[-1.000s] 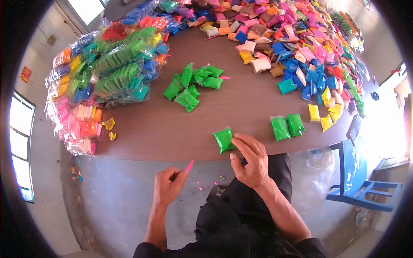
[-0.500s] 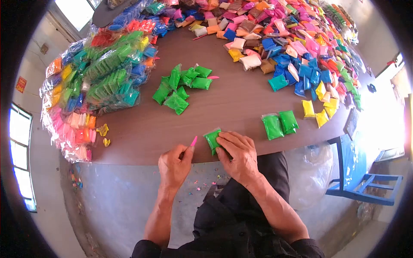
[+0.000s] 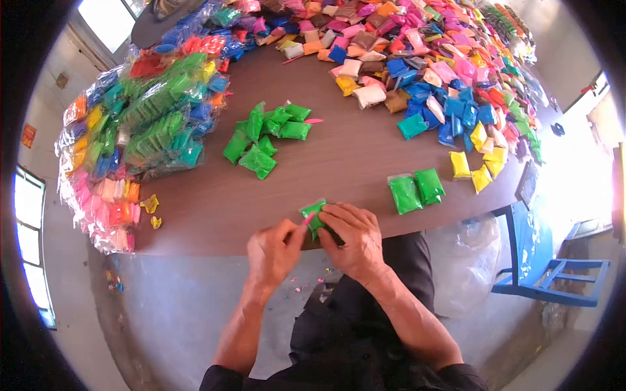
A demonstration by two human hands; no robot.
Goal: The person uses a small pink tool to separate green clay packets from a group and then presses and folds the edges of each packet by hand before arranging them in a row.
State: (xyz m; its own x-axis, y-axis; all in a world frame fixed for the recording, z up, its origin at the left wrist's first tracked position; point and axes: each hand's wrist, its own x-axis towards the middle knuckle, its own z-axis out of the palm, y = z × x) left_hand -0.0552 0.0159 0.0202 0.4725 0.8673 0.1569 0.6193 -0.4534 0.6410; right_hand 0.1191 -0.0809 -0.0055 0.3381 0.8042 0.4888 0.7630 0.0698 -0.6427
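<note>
My left hand (image 3: 275, 254) is closed around a small pink pointed tool (image 3: 308, 218), whose tip overlaps a green packet (image 3: 315, 210) at the table's front edge. With thumb and fingers, my right hand (image 3: 354, 238) grips that packet from its right side and covers part of it. The packet is clear plastic around something green. Two similar packets (image 3: 405, 194) lie to the right of my right hand. Farther back and to the left is a loose group of several green packets (image 3: 258, 161), with a pink strip beside it.
Bundled packets in many colours (image 3: 160, 137) are heaped on the table's left. A large pile of loose coloured packets (image 3: 417, 58) covers the back and right. Yellow packets (image 3: 460, 165) lie near the right edge. A blue chair (image 3: 528, 254) stands at the right, beside a clear plastic bag (image 3: 466, 267).
My left hand has moved right and brought the pink tool onto the green packet. My right hand still holds the packet. The whole view has shifted slightly.
</note>
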